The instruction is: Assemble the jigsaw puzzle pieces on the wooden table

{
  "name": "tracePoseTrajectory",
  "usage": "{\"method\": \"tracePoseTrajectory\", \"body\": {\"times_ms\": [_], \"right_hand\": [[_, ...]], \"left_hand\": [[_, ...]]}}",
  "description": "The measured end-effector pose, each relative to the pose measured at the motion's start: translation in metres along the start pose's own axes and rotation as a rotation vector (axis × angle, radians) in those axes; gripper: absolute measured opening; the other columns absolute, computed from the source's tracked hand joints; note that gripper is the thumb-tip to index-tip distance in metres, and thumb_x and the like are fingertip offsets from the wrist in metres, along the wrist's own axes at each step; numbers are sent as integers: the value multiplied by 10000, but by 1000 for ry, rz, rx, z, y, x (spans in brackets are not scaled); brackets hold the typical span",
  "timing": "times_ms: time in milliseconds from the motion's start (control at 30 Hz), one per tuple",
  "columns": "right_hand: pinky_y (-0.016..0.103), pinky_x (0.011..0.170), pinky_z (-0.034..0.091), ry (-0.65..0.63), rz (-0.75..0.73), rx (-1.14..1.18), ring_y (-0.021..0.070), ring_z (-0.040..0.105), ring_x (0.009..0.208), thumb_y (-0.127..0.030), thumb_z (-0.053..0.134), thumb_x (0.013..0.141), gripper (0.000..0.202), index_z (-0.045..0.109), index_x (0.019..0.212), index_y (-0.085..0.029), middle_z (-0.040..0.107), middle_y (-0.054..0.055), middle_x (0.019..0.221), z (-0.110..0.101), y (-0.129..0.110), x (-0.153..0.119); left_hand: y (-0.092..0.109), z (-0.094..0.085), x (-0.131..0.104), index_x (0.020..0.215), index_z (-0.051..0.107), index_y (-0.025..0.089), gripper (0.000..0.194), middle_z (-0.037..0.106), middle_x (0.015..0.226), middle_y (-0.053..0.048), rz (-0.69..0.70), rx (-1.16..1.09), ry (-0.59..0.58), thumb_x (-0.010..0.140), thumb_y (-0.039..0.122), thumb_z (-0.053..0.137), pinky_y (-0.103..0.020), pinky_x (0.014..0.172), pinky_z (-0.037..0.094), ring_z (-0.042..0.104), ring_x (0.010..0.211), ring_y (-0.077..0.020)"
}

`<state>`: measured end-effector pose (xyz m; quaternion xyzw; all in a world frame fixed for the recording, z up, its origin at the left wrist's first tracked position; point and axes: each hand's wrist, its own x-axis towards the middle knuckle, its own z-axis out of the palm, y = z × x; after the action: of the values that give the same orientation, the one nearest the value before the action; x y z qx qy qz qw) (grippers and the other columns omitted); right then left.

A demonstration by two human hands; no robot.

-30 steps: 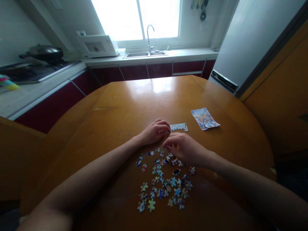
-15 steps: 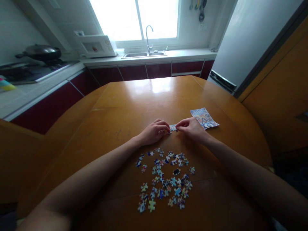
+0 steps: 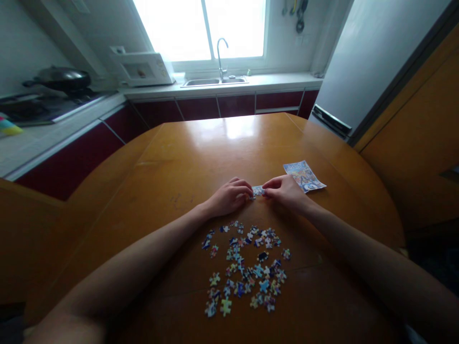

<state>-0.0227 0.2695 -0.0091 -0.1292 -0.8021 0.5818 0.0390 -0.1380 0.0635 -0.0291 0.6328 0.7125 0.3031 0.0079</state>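
A small joined strip of jigsaw puzzle (image 3: 257, 190) lies on the table between my hands, its ends covered by my fingers. My left hand (image 3: 231, 196) rests at its left end, with curled fingertips pressed on the strip. At the right end my right hand (image 3: 285, 192) pinches the edge with thumb and forefinger; a puzzle piece in that pinch is mostly hidden. Nearer to me, many loose puzzle pieces (image 3: 263, 285) are scattered between my forearms. A printed picture sheet (image 3: 304, 176) lies just beyond my right hand.
The wooden table (image 3: 201, 153) has a rounded far end. Behind it stand a counter with a sink (image 3: 202, 82) and a white microwave (image 3: 143, 69). A covered wok (image 3: 62, 79) sits on the stove at left. The fridge (image 3: 362, 57) stands at right.
My right fingers have shifted very slightly at the strip's right end, and a little more of the strip shows. My left hand and the loose pieces stay put.
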Motion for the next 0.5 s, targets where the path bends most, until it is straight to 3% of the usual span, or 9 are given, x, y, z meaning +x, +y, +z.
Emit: {"method": "tracePoseTrajectory", "body": {"times_ms": [167,367,500], "right_hand": [[323,691,605,8,-12,5,200,729,700,-127,713,752,136,787,864,-105,780,117,794,0,2,1],[309,648,607,-28,17,108,187,724,662,-158,729,734,103,770,819,-117,771,93,760,4,4,-1],[274,598,582,-66,5,119,164,695,620,-176,747,712,116,765,811,-119,758,78,716,8,3,-4]], "left_hand": [[2,-1,0,1009,710,217,210,671,1075,-62,7,-25,45,962,139,521,-374,948,488,566,1028,-198],[-1,2,-1,1102,692,223,190,676,1049,-60,-16,-10,160,942,323,667,-372,937,493,572,1023,-204],[-3,2,-2,1144,697,237,281,685,1033,-57,1,-13,108,903,379,722,-370,912,499,572,1002,-209]]}}
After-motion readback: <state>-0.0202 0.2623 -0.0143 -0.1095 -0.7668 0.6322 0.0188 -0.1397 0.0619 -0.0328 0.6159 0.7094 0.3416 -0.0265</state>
